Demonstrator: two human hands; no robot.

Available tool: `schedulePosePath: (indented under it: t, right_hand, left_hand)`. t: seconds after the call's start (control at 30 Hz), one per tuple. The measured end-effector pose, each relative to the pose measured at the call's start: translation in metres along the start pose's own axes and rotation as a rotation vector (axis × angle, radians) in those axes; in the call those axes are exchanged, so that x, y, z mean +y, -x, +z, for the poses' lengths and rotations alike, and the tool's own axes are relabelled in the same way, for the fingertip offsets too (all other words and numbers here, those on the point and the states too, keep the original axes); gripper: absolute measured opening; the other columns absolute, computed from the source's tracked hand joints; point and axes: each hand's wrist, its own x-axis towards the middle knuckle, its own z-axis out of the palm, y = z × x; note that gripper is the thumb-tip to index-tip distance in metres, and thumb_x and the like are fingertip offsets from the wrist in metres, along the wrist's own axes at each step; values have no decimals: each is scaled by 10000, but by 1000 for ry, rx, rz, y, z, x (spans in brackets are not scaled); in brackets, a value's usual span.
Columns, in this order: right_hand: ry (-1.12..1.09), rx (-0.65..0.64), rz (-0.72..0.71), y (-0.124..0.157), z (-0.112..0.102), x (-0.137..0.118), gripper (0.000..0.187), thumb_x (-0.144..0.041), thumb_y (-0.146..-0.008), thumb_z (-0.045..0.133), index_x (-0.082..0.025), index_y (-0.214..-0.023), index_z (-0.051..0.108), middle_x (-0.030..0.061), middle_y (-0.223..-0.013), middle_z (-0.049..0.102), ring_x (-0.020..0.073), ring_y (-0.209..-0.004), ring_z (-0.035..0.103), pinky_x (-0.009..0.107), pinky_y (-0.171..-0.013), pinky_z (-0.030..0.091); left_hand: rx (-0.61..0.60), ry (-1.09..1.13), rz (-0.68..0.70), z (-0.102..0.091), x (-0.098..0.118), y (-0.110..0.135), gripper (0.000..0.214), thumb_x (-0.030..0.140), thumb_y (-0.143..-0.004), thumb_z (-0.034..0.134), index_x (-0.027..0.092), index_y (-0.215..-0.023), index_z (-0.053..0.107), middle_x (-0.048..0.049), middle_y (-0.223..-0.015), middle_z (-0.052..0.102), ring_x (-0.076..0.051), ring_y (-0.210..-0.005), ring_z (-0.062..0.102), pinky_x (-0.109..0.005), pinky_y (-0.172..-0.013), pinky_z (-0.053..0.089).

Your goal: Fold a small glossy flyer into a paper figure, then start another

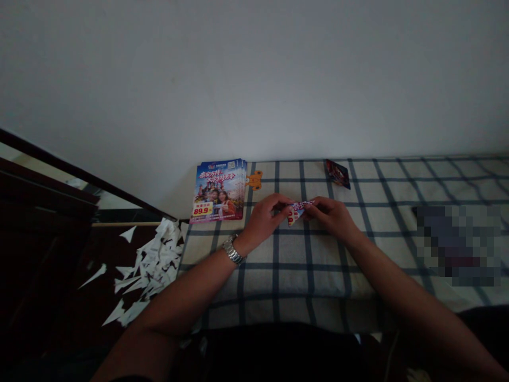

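Between my two hands is a small folded paper leaflet (295,211), printed in red, white and blue, with a point directed downward. My left hand (271,213), with a metal watch on its wrist, pinches the leaflet's left side. On the other side, the thumb and fingers of my right hand (332,215) close on its right edge. Left of my hands lies a stack of printed leaflets (218,191) with "89.9" on the top one. A dark folded paper piece (338,174) rests farther back on the right.
A checked cloth (318,265) covers the surface under my hands, with a wall behind it. An orange bear figure (254,180) shows beside the stack. Many folded white papers (159,260) lie in a heap at lower left. A pixelated patch (457,246) covers something at right.
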Motion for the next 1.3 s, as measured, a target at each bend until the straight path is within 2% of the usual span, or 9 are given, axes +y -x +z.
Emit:
schedulePosePath:
  t: [0.3, 0.53, 0.7, 1.0, 1.13, 1.3]
  right_hand:
    - [37, 52, -20, 1, 1, 0, 373, -590, -913, 721, -223, -849, 743, 41, -749, 782, 208, -693, 736, 343, -690, 607]
    - [-27, 23, -3, 0, 2, 0, 351, -574, -891, 749, -223, -889, 766, 45, -809, 797, 212, -735, 749, 347, -728, 618]
    - [66, -64, -16, 1, 2, 5, 349, -548, -936, 701, -211, -878, 769, 48, -830, 799, 206, -746, 739, 334, -718, 595]
    - [179, -44, -53, 3, 1, 0, 382, -557, -968, 648, -218, -805, 715, 38, -746, 777, 195, -660, 710, 311, -616, 548]
    - [228, -37, -66, 2, 0, 1, 392, -559, -981, 629, -222, -797, 708, 34, -737, 771, 191, -650, 699, 314, -623, 539]
    - [126, -47, -58, 1, 2, 5, 377, -577, -964, 645, -232, -842, 734, 28, -774, 775, 205, -708, 716, 327, -679, 570]
  left_hand:
    - [-16, 29, -30, 2, 1, 0, 141, 291, -991, 692, 219, -1109, 713, -28, -992, 752, -144, -879, 738, -277, -812, 610]
    - [4, 42, -57, 1, 2, 0, 137, 301, -978, 708, 220, -1088, 701, -32, -988, 756, -153, -884, 737, -289, -795, 613]
    - [-6, 52, -75, 1, 2, 1, 152, 300, -971, 716, 220, -1100, 703, -30, -984, 757, -154, -865, 738, -285, -772, 608]
    - [-51, 87, -84, 3, 0, 2, 198, 342, -981, 708, 225, -1141, 705, -37, -1005, 763, -163, -884, 748, -301, -798, 618]
    - [-64, 98, -88, 4, -2, 2, 204, 350, -983, 706, 224, -1142, 698, -47, -1007, 767, -171, -894, 753, -311, -803, 626]
    - [-30, 86, -95, 3, -1, 1, 200, 361, -966, 731, 226, -1109, 698, -36, -1016, 770, -168, -901, 756, -301, -797, 623]
